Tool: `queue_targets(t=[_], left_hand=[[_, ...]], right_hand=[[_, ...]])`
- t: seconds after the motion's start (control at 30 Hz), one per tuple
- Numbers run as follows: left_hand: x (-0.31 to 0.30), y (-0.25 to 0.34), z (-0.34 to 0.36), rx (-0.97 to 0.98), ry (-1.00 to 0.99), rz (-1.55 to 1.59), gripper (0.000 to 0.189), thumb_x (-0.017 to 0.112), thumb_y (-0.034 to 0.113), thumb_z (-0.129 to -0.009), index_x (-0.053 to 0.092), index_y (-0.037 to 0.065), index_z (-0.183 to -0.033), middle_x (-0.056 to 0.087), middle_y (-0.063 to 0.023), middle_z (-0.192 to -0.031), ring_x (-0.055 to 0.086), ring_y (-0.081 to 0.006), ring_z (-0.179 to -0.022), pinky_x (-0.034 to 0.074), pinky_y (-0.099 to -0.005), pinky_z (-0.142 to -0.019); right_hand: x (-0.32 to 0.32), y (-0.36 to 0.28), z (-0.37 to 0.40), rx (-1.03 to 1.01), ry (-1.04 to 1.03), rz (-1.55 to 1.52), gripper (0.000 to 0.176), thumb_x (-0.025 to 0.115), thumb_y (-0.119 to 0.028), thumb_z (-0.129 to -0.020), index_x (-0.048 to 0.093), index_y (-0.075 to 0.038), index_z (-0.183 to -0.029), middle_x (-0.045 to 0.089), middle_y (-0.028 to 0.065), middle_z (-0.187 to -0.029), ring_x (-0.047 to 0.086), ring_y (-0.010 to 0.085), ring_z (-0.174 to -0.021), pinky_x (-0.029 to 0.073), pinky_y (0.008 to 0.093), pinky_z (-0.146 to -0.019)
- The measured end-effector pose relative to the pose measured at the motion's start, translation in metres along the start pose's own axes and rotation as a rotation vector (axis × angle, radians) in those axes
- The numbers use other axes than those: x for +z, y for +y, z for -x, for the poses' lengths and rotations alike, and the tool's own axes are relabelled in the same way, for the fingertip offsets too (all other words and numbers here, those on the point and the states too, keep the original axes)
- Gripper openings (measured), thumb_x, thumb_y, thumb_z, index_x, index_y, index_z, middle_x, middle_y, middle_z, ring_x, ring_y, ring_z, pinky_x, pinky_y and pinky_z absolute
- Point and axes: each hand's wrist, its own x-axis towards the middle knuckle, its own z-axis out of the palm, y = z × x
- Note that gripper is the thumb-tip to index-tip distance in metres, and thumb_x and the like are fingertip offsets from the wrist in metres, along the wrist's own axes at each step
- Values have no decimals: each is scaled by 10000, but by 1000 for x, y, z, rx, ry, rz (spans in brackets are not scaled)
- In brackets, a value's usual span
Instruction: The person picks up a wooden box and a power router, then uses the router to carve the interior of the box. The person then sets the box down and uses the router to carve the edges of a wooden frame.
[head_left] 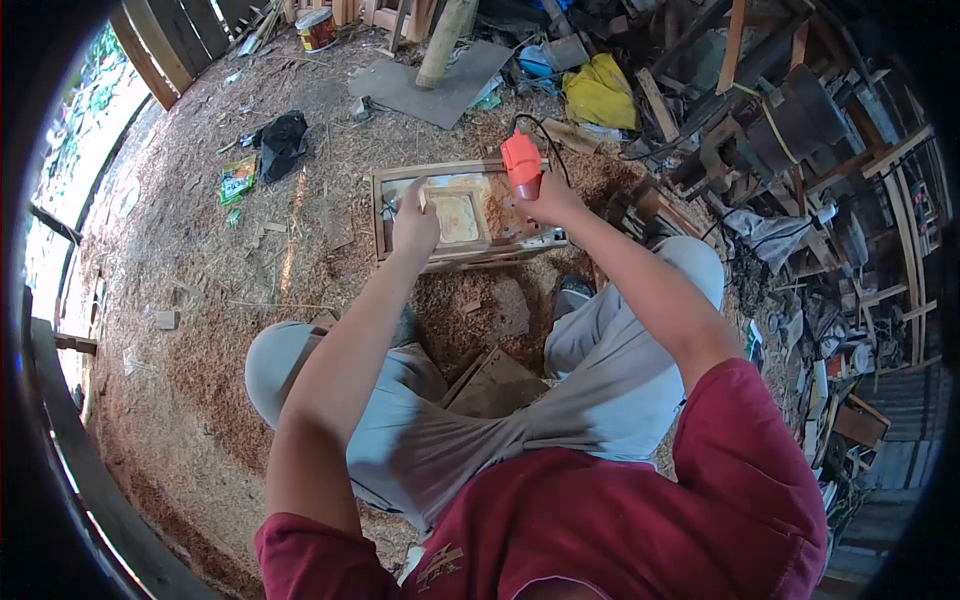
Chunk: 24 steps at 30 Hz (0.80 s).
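Both arms are reaching forward and down from a seated pose, knees spread, toward a wooden frame point(440, 169) that is lying flat on the sawdust-covered floor point(200, 300) just ahead of the feet. The left hand point(415, 222) is resting palm down on the frame's left part; its fingers are pointing away from the camera, and I cannot tell whether they are gripping anything. The right hand point(548, 200) is wrapping its fingers closed around the lower body of an orange power tool point(521, 163), which is standing nearly upright over the frame's right side, with a black cord point(540, 128) looping away behind it. The frame is looking pale and dusty, enclosing a lighter square panel point(457, 216) at its middle. A tin can point(317, 28) is standing well apart at the far edge of the floor, its contents too small to tell. A yellow bag point(598, 92) is lying among timber offcuts nearby.
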Motion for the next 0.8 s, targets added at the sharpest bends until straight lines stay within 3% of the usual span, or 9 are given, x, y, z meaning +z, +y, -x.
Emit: queue_targets(t=[0.07,0.27,0.47,0.57,0.67,0.8], left_hand=[[8,-12,-11,136,-46,-201,442,545,177,-1046,538,258,-1481,721,-276,-1140,700,-423,-1072,534,-511,-918],[14,-18,-20,161,-164,-308,516,570,213,-1025,474,196,-1531,722,-293,-1068,695,-455,-1051,530,-529,-937],[25,-37,-27,464,-188,-623,738,630,393,-989,356,83,-1601,680,-363,-1178,693,-479,-1066,550,-519,-964],[24,-11,-11,335,-291,-772,787,598,487,-994,345,64,-1607,566,-405,-1371,618,-489,-1245,517,-513,-1049],[28,-27,-15,457,-312,-919,818,565,542,-1000,332,54,-1614,417,-399,-1532,453,-497,-1433,396,-526,-1181],[21,-16,-6,513,-290,-1040,802,528,565,-1018,346,48,-1604,268,-374,-1631,332,-491,-1513,304,-549,-1236]], right_hand=[[18,10,-10,13,-65,-61,870,790,-546,-803,462,59,-1336,672,299,-1242,702,432,-1106,554,488,-956],[22,12,-10,0,-37,-49,939,805,-579,-773,432,54,-1357,700,288,-1186,707,442,-1092,554,504,-947],[24,11,-6,-7,5,-116,915,839,-528,-733,431,48,-1316,695,269,-1160,713,421,-1052,566,497,-920],[30,14,-11,24,27,-157,892,848,-483,-709,448,38,-1313,701,254,-1153,716,410,-1044,571,487,-908],[28,15,-16,64,26,-213,864,852,-448,-691,481,27,-1311,707,240,-1154,722,395,-1042,575,470,-896],[19,20,-24,54,-82,-427,785,849,-405,-710,547,33,-1288,716,200,-1147,732,356,-1018,583,436,-866]])
